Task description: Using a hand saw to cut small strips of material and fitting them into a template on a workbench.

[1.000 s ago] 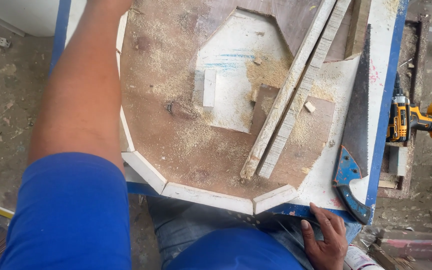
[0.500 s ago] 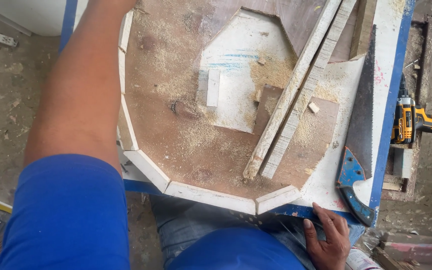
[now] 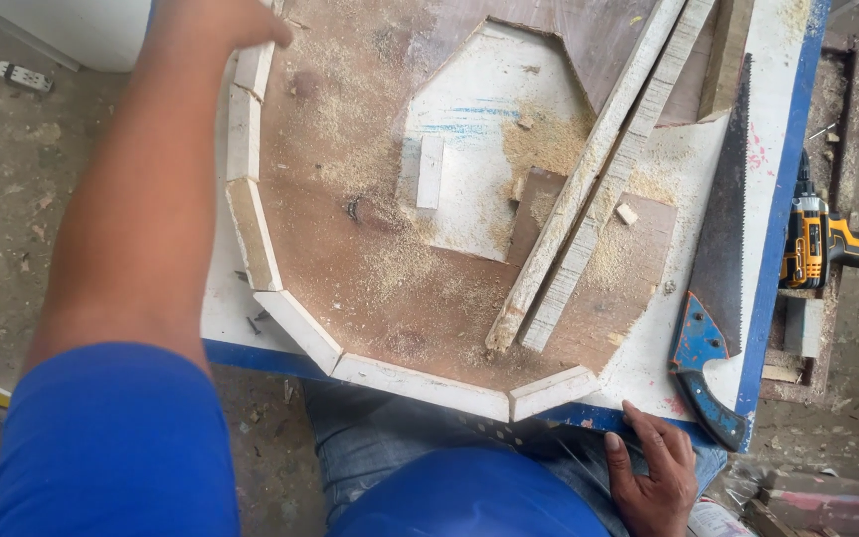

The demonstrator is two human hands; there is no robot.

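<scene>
The left hand [image 3: 216, 20] is reaching to the far end of a curved rim of short white-painted wooden strips [image 3: 251, 234], fingers cropped, so I cannot tell their grip. The right hand [image 3: 653, 472] is lying open, fingers spread on the near edge of the blue-edged white tabletop [image 3: 748, 60]. The rim is edging a sawdust-covered brown board [image 3: 370, 288]; stiff and light, it looks best held by its outer face.

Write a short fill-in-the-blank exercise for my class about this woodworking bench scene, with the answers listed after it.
1. The hand saw has a ____ handle.
2. The left hand reaches to the far end of the row of white ____ strips edging the brown board.
3. The right hand rests at the table's ____ edge.
4. A yellow cordless ____ lies beside the table.

Answers: blue; wooden; near; drill
</scene>
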